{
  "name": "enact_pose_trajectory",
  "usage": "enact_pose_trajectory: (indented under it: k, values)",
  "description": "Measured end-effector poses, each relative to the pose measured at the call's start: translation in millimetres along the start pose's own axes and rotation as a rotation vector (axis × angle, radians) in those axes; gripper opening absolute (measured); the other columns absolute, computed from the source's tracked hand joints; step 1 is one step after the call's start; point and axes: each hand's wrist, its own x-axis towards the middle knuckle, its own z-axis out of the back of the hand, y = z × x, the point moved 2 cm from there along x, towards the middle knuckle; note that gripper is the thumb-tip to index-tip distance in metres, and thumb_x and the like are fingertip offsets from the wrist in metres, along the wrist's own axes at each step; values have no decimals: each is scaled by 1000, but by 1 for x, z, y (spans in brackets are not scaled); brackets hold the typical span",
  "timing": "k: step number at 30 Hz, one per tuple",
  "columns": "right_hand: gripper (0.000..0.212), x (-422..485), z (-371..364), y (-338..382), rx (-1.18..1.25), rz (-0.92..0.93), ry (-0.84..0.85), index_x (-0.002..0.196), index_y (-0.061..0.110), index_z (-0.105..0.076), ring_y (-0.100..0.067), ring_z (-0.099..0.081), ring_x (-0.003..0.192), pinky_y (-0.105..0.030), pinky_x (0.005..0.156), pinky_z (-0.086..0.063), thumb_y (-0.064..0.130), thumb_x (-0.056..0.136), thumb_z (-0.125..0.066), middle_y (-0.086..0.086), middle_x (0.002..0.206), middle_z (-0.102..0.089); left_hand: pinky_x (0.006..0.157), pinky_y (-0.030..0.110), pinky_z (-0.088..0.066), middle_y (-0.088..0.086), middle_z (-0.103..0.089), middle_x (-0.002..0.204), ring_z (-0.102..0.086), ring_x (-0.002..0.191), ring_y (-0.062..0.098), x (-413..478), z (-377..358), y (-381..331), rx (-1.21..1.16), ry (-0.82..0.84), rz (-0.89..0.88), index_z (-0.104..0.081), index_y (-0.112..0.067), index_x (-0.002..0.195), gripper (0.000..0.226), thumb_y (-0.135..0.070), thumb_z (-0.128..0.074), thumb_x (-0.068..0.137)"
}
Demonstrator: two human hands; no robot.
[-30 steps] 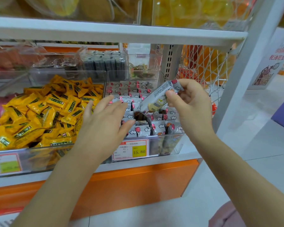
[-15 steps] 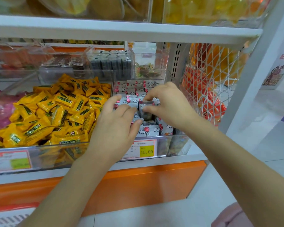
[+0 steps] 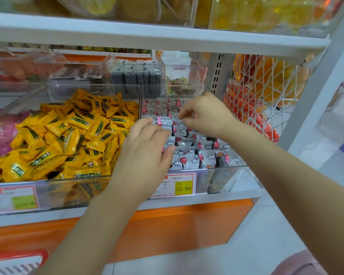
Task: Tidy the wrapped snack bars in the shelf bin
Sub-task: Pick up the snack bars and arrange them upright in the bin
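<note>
A clear shelf bin (image 3: pixel 222 171) holds several grey-white wrapped snack bars (image 3: pixel 189 160) printed with clouds and red dots, standing on end in rows. My left hand (image 3: pixel 147 149) rests on the bars at the bin's left side, fingers bent down over their tops, and hides the bars beneath it. My right hand (image 3: pixel 206 114) is over the middle rows, fingers curled, thumb and forefinger pinching the top of one snack bar (image 3: pixel 179 118) that stands among the others. A dark gap shows between the bars just below that hand.
A bin of yellow wrapped candies (image 3: pixel 74 135) adjoins on the left. A yellow price tag (image 3: pixel 180 186) reading 15.80 sits on the front. A white shelf board (image 3: pixel 147 34) overhangs closely. A white wire basket (image 3: pixel 266 96) of orange packs stands at right. More clear bins stand behind.
My right hand brought a held bar down from above the bin into the rows, then shifted slightly back. My left hand stayed on the left bars, fingers curling more.
</note>
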Motion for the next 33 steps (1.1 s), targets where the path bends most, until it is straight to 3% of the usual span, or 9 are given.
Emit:
enact_pose_trajectory:
  k: [5, 8, 12, 18, 21, 25, 28, 30, 33]
  values:
    - [12, 5, -15, 7, -167, 68, 31, 86, 22, -67, -23, -43, 107, -31, 78, -32, 33, 84, -66, 9, 88, -57, 105, 35, -25, 1, -56, 122, -29, 129, 18, 0, 1, 1, -35, -22, 5, -58, -11, 120, 34, -28, -49, 92]
    - [9, 0, 1, 9, 131, 41, 6, 77, 18, -62, -16, -52, 90, -29, 80, -42, 21, 85, -65, 8, 80, -58, 107, 36, -23, -1, -54, 126, -30, 129, 16, 1, 3, 1, -58, -36, 20, -56, -14, 124, 35, -28, -46, 93]
    - [15, -21, 32, 7, 482, -82, -193, 77, 19, -53, 0, -50, 63, -8, 57, -44, 12, 89, -58, 8, 76, -55, 104, 40, -27, -2, -58, 124, -40, 123, 18, 1, 10, 2, -61, -134, 56, -60, -18, 120, 30, -24, -49, 93]
    - [17, -62, 42, 3, 778, -232, -522, 77, 17, -50, -31, -65, 77, -31, 59, -52, 9, 92, -54, -16, 86, -63, 93, 35, -27, -1, -52, 123, -30, 112, 17, -1, 18, -1, -66, -236, 155, -58, -18, 124, 41, -37, -42, 92]
    - [18, -77, 33, 6, 1154, -337, -456, 75, 10, -50, -18, -62, 61, -21, 53, -49, 7, 93, -52, -12, 74, -65, 92, 32, -25, 0, -48, 122, -29, 108, 14, -4, 19, -3, -116, -239, 157, -59, -17, 123, 47, -44, -32, 96]
    - [23, -86, 14, 15, 1499, -403, -326, 72, 7, -50, -11, -57, 54, -24, 58, -52, 8, 94, -50, 0, 61, -63, 81, 18, -16, -7, -47, 109, -27, 100, 8, -5, 19, -4, -213, -265, 180, -67, -16, 106, 42, -37, -32, 96]
    - [11, -87, 10, 17, 1693, -366, -272, 81, 3, -56, -10, -59, 58, -21, 61, -54, 5, 91, -52, -1, 65, -64, 85, 33, -33, 1, -58, 92, -46, 94, 17, -3, 20, -2, -356, -268, 222, -64, -11, 90, 40, -35, -32, 97]
    - [11, -88, 9, 19, 1786, -329, -222, 91, 0, -59, -11, -64, 62, -19, 63, -54, 4, 81, -58, -4, 71, -68, 70, 41, -48, 9, -60, 80, -56, 78, 19, -4, 23, -2, -515, -287, 287, -60, -12, 87, 40, -37, -31, 98]
    - [24, -90, 7, 20, 1839, -311, -186, 93, -1, -58, -14, -67, 65, -18, 62, -54, 4, 70, -61, -8, 74, -70, 42, 14, -36, 5, -58, 56, -47, 43, 3, -6, 27, -4, -667, -297, 347, -56, -23, 84, 35, -38, -30, 99]
